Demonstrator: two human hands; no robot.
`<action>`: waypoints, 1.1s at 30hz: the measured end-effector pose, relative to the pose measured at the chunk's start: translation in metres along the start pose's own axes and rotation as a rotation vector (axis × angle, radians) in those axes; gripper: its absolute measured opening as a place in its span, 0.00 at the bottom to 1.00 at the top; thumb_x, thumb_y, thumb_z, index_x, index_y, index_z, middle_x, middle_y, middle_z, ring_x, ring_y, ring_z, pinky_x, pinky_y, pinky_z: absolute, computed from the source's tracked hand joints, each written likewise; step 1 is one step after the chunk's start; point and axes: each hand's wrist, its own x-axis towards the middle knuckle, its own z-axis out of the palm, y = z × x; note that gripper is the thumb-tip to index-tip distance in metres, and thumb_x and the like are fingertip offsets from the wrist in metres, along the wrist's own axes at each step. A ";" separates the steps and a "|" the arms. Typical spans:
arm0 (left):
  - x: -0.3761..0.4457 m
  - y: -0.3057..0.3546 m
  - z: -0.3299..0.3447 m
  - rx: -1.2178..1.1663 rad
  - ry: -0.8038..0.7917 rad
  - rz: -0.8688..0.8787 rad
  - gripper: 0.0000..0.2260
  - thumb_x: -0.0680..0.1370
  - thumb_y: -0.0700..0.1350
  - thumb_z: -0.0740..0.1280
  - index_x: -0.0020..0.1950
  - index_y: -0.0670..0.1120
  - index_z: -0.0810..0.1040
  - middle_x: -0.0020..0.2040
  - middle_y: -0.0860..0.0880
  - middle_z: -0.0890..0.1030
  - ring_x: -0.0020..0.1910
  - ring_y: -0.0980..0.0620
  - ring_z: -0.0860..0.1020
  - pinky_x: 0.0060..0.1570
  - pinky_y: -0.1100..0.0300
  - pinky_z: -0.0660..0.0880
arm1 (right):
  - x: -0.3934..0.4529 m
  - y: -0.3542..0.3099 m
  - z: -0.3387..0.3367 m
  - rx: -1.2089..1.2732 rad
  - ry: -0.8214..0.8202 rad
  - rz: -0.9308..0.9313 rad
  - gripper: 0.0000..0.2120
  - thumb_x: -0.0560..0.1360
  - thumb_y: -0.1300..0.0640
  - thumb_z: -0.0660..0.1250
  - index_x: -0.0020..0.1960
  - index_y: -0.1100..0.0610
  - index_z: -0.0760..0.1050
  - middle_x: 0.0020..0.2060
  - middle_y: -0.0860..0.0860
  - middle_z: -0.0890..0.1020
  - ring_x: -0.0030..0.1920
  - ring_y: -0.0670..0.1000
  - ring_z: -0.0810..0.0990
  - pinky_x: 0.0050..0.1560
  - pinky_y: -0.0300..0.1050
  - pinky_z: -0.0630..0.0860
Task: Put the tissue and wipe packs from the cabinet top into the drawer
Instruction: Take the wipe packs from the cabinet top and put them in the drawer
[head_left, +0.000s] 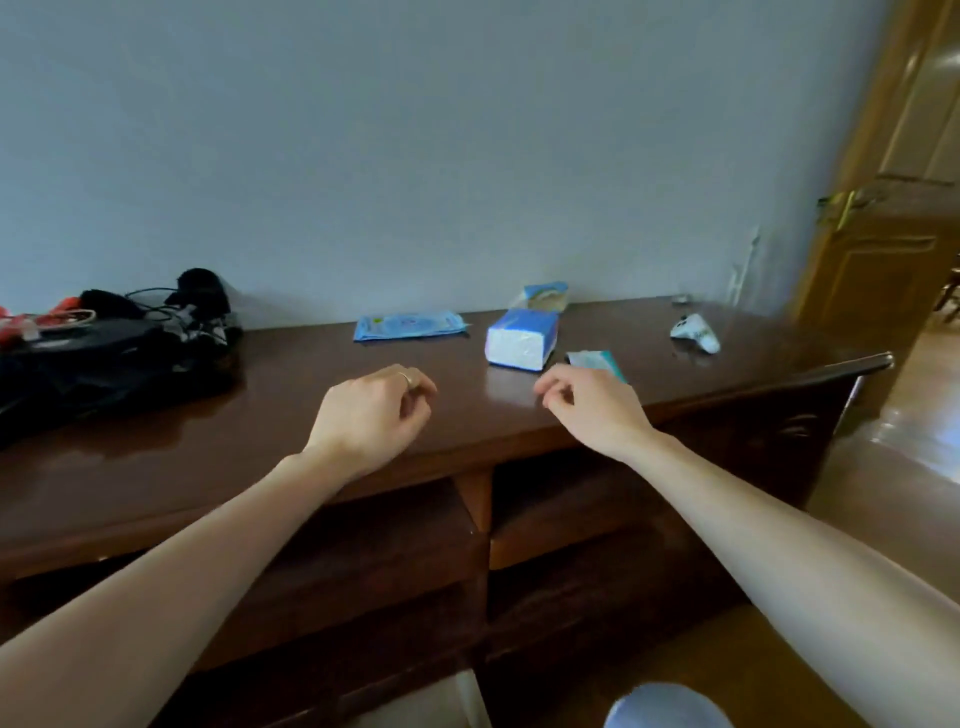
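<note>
A dark wooden cabinet top (291, 415) carries a flat blue wipe pack (408, 326) near the wall, a blue-and-white tissue pack (522, 339) to its right, a small pack (545, 296) behind that, and a teal-and-white pack (597, 362) near the front edge. My left hand (371, 413) hovers over the cabinet top with fingers loosely curled, holding nothing. My right hand (589, 402) hovers just in front of the teal pack, fingers loosely curled and empty. Drawer fronts (374, 530) below the top appear closed.
A black bag with cables and red items (114, 348) fills the left end of the cabinet. A white game controller (696, 332) lies at the right end. A wooden door (893, 208) stands at the right beside glossy wood flooring.
</note>
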 end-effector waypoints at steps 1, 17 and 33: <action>0.017 -0.001 0.009 -0.006 -0.011 -0.006 0.10 0.77 0.52 0.64 0.56 0.59 0.80 0.50 0.59 0.81 0.49 0.54 0.81 0.42 0.58 0.73 | 0.014 0.008 -0.001 -0.023 0.031 0.024 0.12 0.79 0.52 0.59 0.52 0.40 0.80 0.45 0.39 0.85 0.49 0.45 0.81 0.45 0.43 0.74; 0.252 -0.122 0.199 0.101 -0.343 -0.266 0.15 0.79 0.56 0.59 0.65 0.60 0.74 0.76 0.45 0.65 0.77 0.44 0.59 0.73 0.40 0.58 | 0.382 0.078 0.077 0.108 -0.186 0.308 0.29 0.85 0.43 0.45 0.78 0.58 0.65 0.77 0.59 0.68 0.75 0.60 0.67 0.70 0.52 0.63; 0.239 -0.119 0.187 0.228 -0.294 -0.183 0.28 0.81 0.51 0.57 0.79 0.40 0.60 0.80 0.44 0.60 0.79 0.46 0.56 0.78 0.47 0.51 | 0.377 0.046 0.087 0.132 -0.101 0.144 0.19 0.83 0.52 0.55 0.65 0.58 0.78 0.64 0.60 0.79 0.64 0.62 0.77 0.60 0.49 0.72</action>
